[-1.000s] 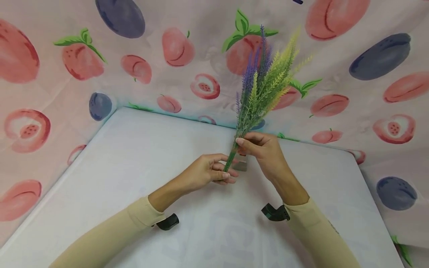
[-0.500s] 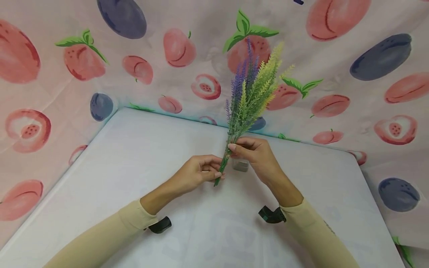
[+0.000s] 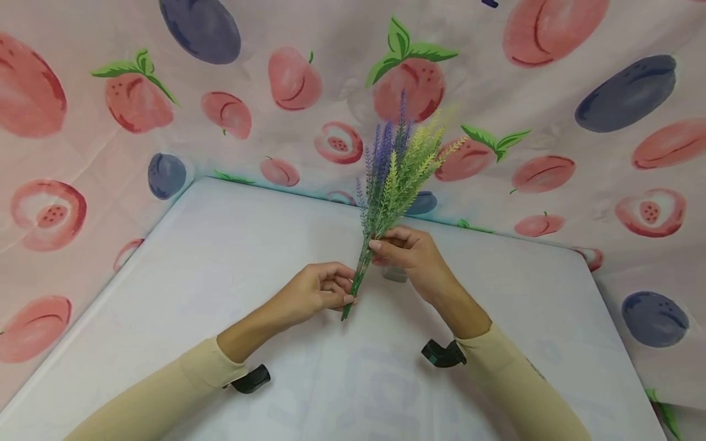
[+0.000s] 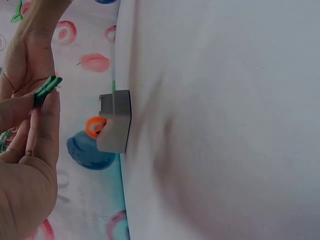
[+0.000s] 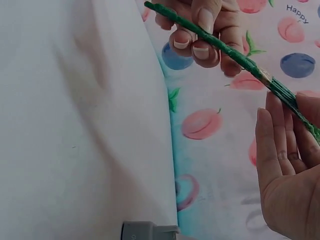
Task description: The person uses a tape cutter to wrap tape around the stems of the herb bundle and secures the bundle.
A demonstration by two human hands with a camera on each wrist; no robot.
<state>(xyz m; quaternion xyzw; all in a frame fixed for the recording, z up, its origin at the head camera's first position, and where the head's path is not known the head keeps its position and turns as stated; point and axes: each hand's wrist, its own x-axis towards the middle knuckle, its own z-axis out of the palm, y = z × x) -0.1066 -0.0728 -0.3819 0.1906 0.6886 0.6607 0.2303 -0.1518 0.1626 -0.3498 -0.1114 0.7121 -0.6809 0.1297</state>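
A bunch of artificial lavender (image 3: 394, 177), with purple and yellow-green sprigs on green stems, is held tilted above the table in the head view. My right hand (image 3: 410, 254) pinches the stems just below the flowers between thumb and fingers. Lower down, my left hand (image 3: 317, 291) pinches the stems near their cut ends, which poke out below the thumb. The right wrist view shows the bundled green stem (image 5: 225, 47) running between both hands. In the left wrist view only the stem tips (image 4: 47, 90) stick up past the left fingers.
A small grey box-like object (image 4: 115, 122) with an orange ring (image 4: 94, 127) stands on the white table (image 3: 248, 233); in the head view my right hand partly covers it. Fruit-printed cloth (image 3: 342, 79) hangs behind the table. Black camera mounts (image 3: 444, 353) sit under both sleeves.
Both hands have carried the lavender down and to the left, nearer to me. The left hand has shifted its hold, and the stem ends now stick out below it.
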